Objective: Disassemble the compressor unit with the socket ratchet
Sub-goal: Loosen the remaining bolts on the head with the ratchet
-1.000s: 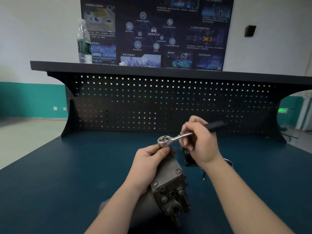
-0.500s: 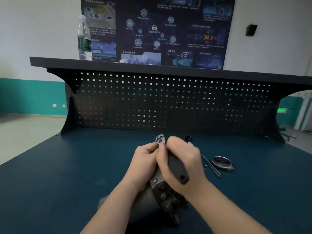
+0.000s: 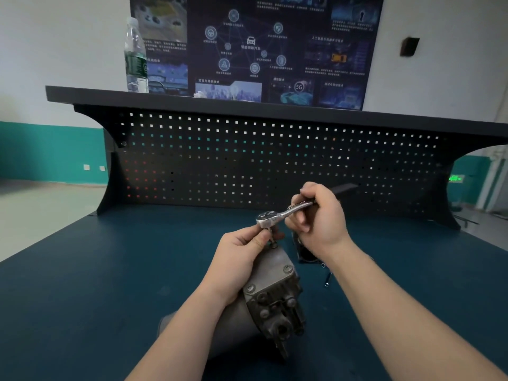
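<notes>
Head view: grey cast-metal compressor unit (image 3: 264, 295) lying on its side on the dark blue workbench top (image 3: 82, 284), bolted end plate turned toward the camera. Left hand (image 3: 236, 259) draped over the upper edge of the housing, thumb and fingertips curled in and pinching at the small socket under the ratchet head, right where it meets a bolt on the casing. Right hand (image 3: 319, 218) wrapped tight round the shank of the chrome socket ratchet with black handle (image 3: 286, 213), head down at the left hand, black grip poking out past the knuckles toward the back right.

Against half a second ago: handle swung from pointing at the camera, over the compressor, round to the far right; right hand now clear of the left instead of stacked over it. Much the same pose as one second ago. Compressor unmoved on the bench. Camera tipped a little lower, shelf edge sitting slightly lower in frame.

Behind the hands, a dark round part (image 3: 305, 251) on the bench, mostly hidden now by the right wrist, with a thin metal rod (image 3: 327, 279) beside it. Black perforated back panel (image 3: 275, 160) across the rear, clear plastic water bottle with green label (image 3: 135, 56) standing on the shelf above, dark printed poster (image 3: 255, 48) on the wall.
</notes>
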Motion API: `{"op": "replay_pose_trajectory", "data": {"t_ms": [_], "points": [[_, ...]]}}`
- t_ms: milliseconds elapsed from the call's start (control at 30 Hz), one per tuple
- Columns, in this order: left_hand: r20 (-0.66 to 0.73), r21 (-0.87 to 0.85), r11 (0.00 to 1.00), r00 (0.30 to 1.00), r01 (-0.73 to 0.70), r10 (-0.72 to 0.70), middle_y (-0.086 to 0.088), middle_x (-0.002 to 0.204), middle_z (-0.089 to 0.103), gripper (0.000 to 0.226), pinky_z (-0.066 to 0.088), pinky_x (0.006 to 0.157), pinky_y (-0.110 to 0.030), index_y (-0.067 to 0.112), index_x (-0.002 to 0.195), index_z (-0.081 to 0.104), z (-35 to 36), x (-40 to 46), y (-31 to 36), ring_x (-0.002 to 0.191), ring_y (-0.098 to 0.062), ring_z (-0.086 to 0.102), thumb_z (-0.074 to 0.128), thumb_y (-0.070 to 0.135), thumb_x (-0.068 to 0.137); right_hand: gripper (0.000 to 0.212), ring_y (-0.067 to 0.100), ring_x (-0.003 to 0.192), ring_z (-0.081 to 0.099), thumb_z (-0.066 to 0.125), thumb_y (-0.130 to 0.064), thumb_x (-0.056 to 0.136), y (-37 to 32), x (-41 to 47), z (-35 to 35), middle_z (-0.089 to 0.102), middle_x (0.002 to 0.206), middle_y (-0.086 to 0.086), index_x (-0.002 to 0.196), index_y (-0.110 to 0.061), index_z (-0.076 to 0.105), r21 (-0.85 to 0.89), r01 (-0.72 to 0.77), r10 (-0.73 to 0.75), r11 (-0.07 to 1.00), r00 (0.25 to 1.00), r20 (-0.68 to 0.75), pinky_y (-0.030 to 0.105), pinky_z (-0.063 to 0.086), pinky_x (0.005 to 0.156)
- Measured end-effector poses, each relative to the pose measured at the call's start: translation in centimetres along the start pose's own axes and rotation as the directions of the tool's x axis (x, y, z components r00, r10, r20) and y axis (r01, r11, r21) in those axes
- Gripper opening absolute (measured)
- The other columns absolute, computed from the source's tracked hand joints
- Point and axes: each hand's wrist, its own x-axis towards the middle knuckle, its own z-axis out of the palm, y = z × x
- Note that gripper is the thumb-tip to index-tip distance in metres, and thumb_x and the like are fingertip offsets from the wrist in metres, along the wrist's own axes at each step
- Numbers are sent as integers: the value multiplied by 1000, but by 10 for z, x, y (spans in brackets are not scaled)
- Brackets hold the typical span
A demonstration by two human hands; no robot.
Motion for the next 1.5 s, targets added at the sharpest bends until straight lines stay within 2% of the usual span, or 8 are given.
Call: {"op": "replay_pose_trajectory", "data": {"t_ms": [233,367,467,667,833,1067,1300,1500], "points": [[1,47,998,999,-46,46,15,59,66,49,44,52,-11,29,57,71,-2,-6,3,55,6,55,54,6,97,26,15,51,42,57,-5,84,28,-61,22,40,58,3,62,-6,42,-666,746,-584,16,548,599,28,37,49],[53,-12,1000,998,-14,15,6,92,76,22,50,72,-17,27,88,80,0,-5,5,80,-4,63,60,20,92,33,5,41,35,52,-9,86,3,-35,10,37,47,5,57,-8,37,-404,424,-406,811,904,134,19,28,41],[23,11,1000,1000,-7,7,7,96,77,22,49,72,-12,25,92,80,1,-5,4,80,3,63,60,17,94,39,14,32,27,38,-7,91,-6,-10,-7,36,41,5,52,-14,38,38,28,-30,999,999,40,22,21,40],[-62,-9,1000,998,-6,6,1,86,77,28,52,68,-15,27,79,80,4,0,3,79,-3,68,61,11,94,34,13,39,32,46,-9,86,7,-25,6,38,43,2,53,-11,39,-269,294,-312,917,950,-26,23,24,42],[-11,21,1000,1000,-8,8,12,58,67,47,45,50,-13,27,58,72,-2,-6,3,53,3,57,55,6,95,29,14,52,42,52,-10,90,35,-64,26,41,58,1,63,-8,42,-683,720,-623,123,592,512,28,37,51],[43,-54,998,999,18,-15,6,92,76,23,52,73,-18,26,85,80,-1,-2,3,78,-2,62,61,16,92,28,14,36,30,51,-11,78,-6,-15,-1,35,42,7,53,-11,40,-235,230,-203,944,970,131,27,19,44],[-39,1,999,999,-33,33,5,83,77,29,50,68,-13,29,78,80,4,2,3,75,1,65,63,10,92,38,13,35,28,42,-9,89,4,-14,-3,33,42,6,52,-11,40,-82,139,-142,987,990,-25,24,15,43],[-24,17,1000,1000,-12,12,8,65,71,40,47,52,-14,24,65,75,-4,-2,2,58,1,61,57,1,92,28,14,52,47,54,-9,89,36,-65,21,46,58,2,63,-3,47,-684,718,-601,127,604,523,29,42,52]]}}
